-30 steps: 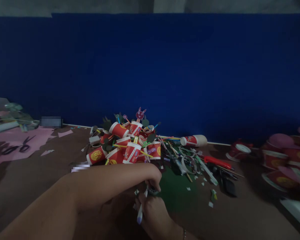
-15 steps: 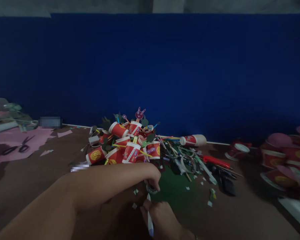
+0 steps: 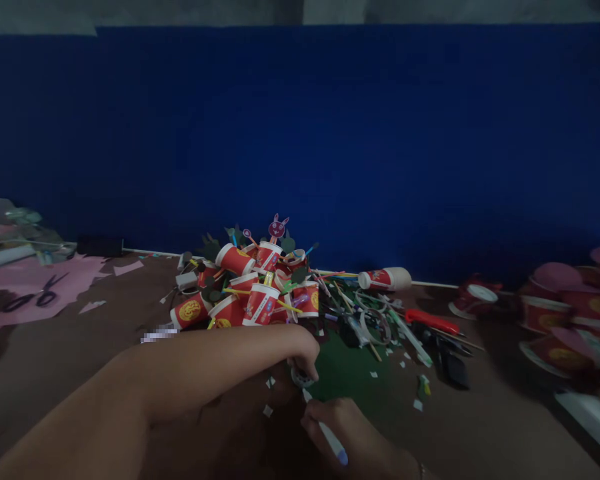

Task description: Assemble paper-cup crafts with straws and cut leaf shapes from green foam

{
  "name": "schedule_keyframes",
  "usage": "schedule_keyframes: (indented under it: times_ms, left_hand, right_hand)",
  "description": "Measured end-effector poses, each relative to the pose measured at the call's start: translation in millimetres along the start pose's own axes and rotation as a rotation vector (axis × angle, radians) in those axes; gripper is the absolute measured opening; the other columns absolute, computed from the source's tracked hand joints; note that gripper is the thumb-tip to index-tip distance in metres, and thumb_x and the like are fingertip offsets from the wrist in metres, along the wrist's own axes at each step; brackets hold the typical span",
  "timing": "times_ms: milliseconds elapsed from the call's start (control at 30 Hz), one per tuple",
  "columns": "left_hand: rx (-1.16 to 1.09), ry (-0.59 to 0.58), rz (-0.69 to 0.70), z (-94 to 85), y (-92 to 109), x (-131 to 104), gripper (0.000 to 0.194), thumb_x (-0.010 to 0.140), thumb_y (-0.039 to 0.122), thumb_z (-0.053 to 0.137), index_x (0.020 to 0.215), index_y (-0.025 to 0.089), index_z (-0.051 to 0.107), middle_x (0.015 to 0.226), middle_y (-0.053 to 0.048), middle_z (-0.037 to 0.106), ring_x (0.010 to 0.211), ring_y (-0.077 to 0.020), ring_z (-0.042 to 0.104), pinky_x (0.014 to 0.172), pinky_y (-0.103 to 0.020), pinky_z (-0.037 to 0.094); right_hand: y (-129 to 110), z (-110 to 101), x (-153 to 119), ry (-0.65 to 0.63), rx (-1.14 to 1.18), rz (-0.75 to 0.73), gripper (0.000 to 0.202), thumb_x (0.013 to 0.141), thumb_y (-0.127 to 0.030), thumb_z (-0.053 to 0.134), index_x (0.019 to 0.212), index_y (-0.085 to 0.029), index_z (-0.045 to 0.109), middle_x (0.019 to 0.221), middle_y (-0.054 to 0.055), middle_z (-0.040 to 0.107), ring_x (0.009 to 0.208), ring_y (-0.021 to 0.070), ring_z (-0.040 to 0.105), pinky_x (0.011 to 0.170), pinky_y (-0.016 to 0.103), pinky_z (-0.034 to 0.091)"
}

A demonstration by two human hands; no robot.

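Observation:
My right hand is closed round a white pen with a bluish-purple end, its tip pointing up and away from me. Just beyond the tip, my left hand reaches across with its wrist bent. Its fingers close down on a small round thing with a pale rim, which looks like a tape roll; the hand partly covers it. This lies at the left edge of a dark green sheet. Behind my left forearm stands a pile of red paper cups with straws and dark paper cut-outs.
Scissors lie on pink paper at left. Right of the cups are loose sticks and tape, a red-handled tool and a black object. More decorated red cups stand far right. A blue partition closes the back.
My right hand has shifted slightly to the right, and the pen now leans more, with its back end further right. My left hand stays on the round thing.

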State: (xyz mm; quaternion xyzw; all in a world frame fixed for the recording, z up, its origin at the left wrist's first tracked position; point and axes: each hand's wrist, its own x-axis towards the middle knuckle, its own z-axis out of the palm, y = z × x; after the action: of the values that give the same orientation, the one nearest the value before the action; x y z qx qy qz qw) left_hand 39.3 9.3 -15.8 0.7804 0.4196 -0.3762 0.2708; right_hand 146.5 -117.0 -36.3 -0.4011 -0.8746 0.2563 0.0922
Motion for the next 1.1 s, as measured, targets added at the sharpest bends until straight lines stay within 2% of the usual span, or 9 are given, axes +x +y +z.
schedule_keyframes:
  times_ms: [267,467,633,1100]
  left_hand:
    - [-0.023,-0.017,0.009,0.3,-1.6,-0.1,0.023,0.063,0.037,0.068,0.063,0.014,0.068,0.049,-0.003,0.06,0.053,-0.0158,0.058,0.054,-0.024,0.047]
    - [-0.026,-0.005,0.014,-0.9,-0.1,-5.1,0.025,0.062,0.034,0.068,0.05,0.013,0.062,0.047,-0.003,0.058,0.055,-0.0168,0.058,0.056,-0.026,0.048]
    - [-0.036,-0.001,0.029,-1.3,0.0,-6.2,0.026,0.061,0.03,0.069,0.044,0.014,0.058,0.046,-0.002,0.056,0.055,-0.0169,0.058,0.057,-0.026,0.048]
    - [-0.037,-0.017,0.033,-0.7,-1.9,-2.3,0.026,0.06,0.04,0.068,0.061,0.014,0.067,0.049,-0.003,0.059,0.052,-0.0156,0.057,0.052,-0.024,0.047]
  right_hand:
    - [17.7,-9.8,-6.9,0.029,0.159,0.041,0.037,0.091,-0.035,0.032,0.069,-0.018,0.055,0.065,-0.001,0.058,0.063,0.0112,0.051,0.062,0.021,0.036]
    - [26.3,-11.6,-1.9,-0.029,0.391,0.103,0.041,0.09,-0.04,0.034,0.061,-0.016,0.049,0.051,-0.004,0.044,0.048,0.0074,0.038,0.047,0.019,0.029]
    - [28.5,-12.2,-0.1,-0.06,0.505,0.173,0.043,0.087,-0.048,0.035,0.058,-0.017,0.043,0.049,-0.005,0.04,0.045,0.0073,0.035,0.043,0.019,0.027]
    - [35.4,-9.9,1.2,-0.049,0.643,0.236,0.047,0.084,-0.055,0.037,0.056,-0.018,0.042,0.046,-0.004,0.042,0.042,0.0075,0.037,0.041,0.019,0.027]
